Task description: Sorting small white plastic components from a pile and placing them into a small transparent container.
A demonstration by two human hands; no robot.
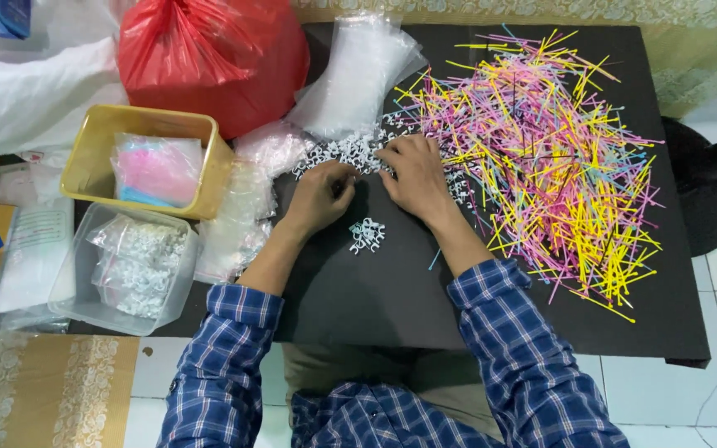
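Note:
My left hand (319,197) and my right hand (413,175) rest palm down on a low black table (392,290), fingertips in a scatter of small white plastic clips (350,151). The fingers are curled over the clips; whether either hand holds any is hidden. A small heap of the same white clips (367,235) lies between my wrists, apart from both hands. A big pile of thin coloured plastic ties (549,158), pink, yellow and blue, spreads over the table's right half, just right of my right hand.
A yellow tub (93,153) holds a bag of pastel pieces. A clear tub (72,290) holds bagged white clips. Empty clear bags (358,75) and a red plastic bag (213,58) lie at the back. A black stool (707,182) stands at the right.

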